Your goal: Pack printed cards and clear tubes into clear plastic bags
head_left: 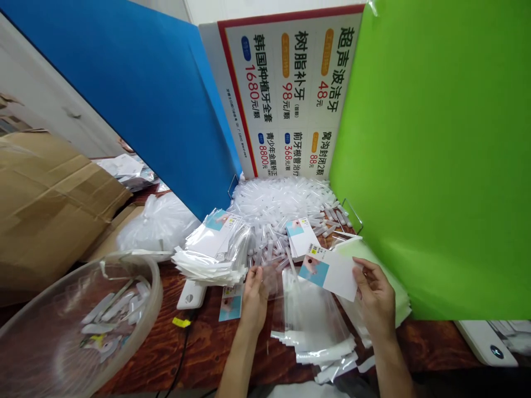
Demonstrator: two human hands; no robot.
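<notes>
My right hand (375,296) pinches a white card (340,273) with a blue picture of a hand at its left end. My left hand (254,298) is closed at the fingertips on a clear plastic bag (270,281), its outline hard to make out. Behind my left wrist lies another printed card (230,304). Between my hands a fanned stack of clear bags (311,320) with white edges lies on the table. Just beyond stands a small stack of cards (302,237). Left of these is a pile of bagged cards (213,243).
A heap of small whitish plastic tubes (286,202) lies between a blue panel (136,99), a printed sign (290,94) and a green panel (448,155). At left are a clear bin (155,298), a cardboard box (53,204) and a tied plastic bag (155,224).
</notes>
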